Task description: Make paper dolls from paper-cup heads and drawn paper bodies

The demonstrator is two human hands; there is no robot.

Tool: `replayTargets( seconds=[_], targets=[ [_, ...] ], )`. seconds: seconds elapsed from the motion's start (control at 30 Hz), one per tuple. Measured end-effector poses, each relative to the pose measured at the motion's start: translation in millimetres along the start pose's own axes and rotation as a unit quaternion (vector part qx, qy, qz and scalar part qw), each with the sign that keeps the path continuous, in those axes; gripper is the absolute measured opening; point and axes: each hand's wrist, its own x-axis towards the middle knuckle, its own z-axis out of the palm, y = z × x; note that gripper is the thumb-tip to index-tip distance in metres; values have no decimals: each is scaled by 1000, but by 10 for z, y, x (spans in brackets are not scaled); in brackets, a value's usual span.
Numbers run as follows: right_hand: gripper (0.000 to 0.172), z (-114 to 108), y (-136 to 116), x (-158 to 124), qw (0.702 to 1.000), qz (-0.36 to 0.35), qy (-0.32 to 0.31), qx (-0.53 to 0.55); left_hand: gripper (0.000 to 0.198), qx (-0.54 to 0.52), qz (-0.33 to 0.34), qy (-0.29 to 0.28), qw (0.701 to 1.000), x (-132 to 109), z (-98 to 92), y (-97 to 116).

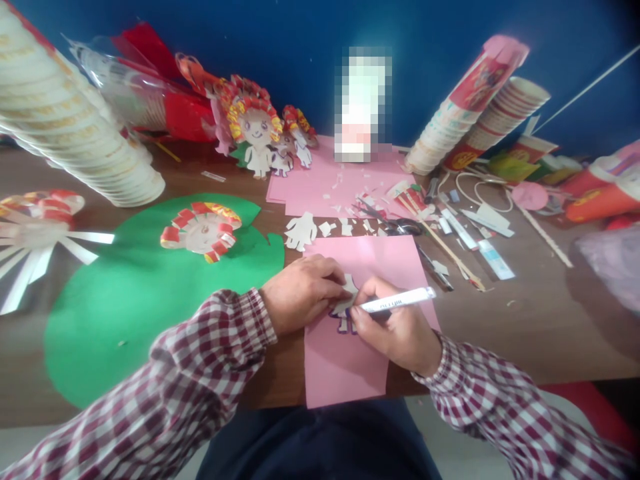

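Observation:
My left hand (299,293) lies curled on a pink paper sheet (345,367), its fingertips pressing a small cream figure-shaped cutout (346,291) flat. My right hand (395,327) grips a white pen (400,300) whose tip meets the cutout's edge; dark purple lines show on the pink sheet beside it. Both sleeves are red and white check. Another cream figure cutout (301,231) lies just beyond the sheet.
A green paper circle (125,313) carries a paper-cup face (203,228). Stacked paper cups stand at the far left (75,133) and far right (475,113). Finished paper dolls (257,133), more pink paper (325,183), scissors (395,223), sticks and scraps cover the table's back.

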Motion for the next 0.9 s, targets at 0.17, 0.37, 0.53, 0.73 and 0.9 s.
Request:
replayTargets(
  seconds=[0.17, 0.37, 0.53, 0.73, 0.9],
  targets=[
    [9, -1, 6, -6, 1000, -7, 7, -3, 21, -1, 3, 2, 1000, 0, -4, 1],
    [10, -1, 13, -3, 1000, -7, 12, -8, 22, -6, 2, 5, 1000, -3, -3, -3],
    [9, 6, 20, 7, 999, -6, 22, -23, 23, -10, 3, 6, 1000, -3, 5, -11],
    [11, -5, 15, 1, 999, -7, 39, 10, 23, -10, 5, 11, 1000, 2, 8, -12],
    [12, -9, -5, -1, 998, 2, 52, 43, 27, -10, 7, 16, 1000, -8, 35, -35]
  ],
)
